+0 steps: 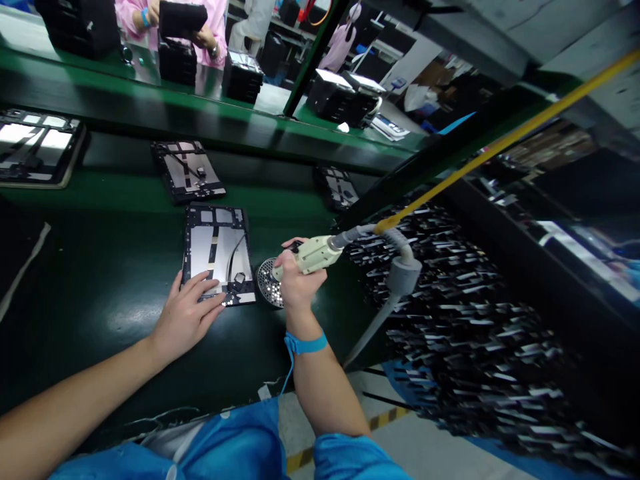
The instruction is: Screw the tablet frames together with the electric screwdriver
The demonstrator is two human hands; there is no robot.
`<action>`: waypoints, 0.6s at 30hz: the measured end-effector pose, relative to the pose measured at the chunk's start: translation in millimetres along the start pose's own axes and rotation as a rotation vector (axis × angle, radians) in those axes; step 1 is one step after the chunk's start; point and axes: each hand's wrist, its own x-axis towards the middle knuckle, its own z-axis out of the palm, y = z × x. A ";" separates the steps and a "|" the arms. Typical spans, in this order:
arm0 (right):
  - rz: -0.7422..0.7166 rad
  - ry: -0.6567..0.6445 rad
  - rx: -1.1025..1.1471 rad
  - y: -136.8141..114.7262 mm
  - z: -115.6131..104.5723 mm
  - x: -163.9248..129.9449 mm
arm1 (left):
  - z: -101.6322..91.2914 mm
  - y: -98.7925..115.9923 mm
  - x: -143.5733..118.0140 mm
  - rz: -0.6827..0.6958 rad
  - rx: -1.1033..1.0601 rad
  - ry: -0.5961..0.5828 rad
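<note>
An opened tablet-like device lies on the green work surface, its pale panels, black frame and dark ribbon cable showing. My left hand rests on its lower left part, fingers stretched out over the edge. In my right hand is a cream-coloured electric screwdriver, fingers wrapped round its body, with a grey cable at its rear end. The screwdriver's front end is over or beside a round plate full of small holes, just right of the device. Its tip is hidden by my hand.
More opened devices lie farther back, left and right. A large rack of blurred dark and silvery parts fills the right. A yellow strap runs down to the cable. Across the bench a person in pink handles a black block.
</note>
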 end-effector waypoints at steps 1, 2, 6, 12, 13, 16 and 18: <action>0.004 -0.001 0.009 1.0 0.1 0.1 | 0.2 0.4 0.2 0.000 0.000 0.001; 0.011 -0.006 0.019 1.9 0.0 0.3 | 0.4 0.7 0.4 0.002 0.001 0.002; 0.042 -0.002 0.035 2.8 0.7 1.2 | 0.6 1.6 1.3 0.003 -0.008 0.005; 0.082 0.023 0.025 -0.2 3.4 -0.5 | -0.7 2.5 2.3 -0.023 -0.025 -0.007; 0.085 0.024 0.022 0.2 3.6 -0.8 | -0.6 2.3 2.2 -0.022 -0.024 -0.006; 0.086 0.026 0.015 2.0 3.4 -0.2 | 0.4 1.2 1.6 -0.016 -0.021 -0.006; 0.076 0.024 0.016 1.3 2.5 1.7 | 1.3 0.4 1.0 -0.014 -0.024 -0.009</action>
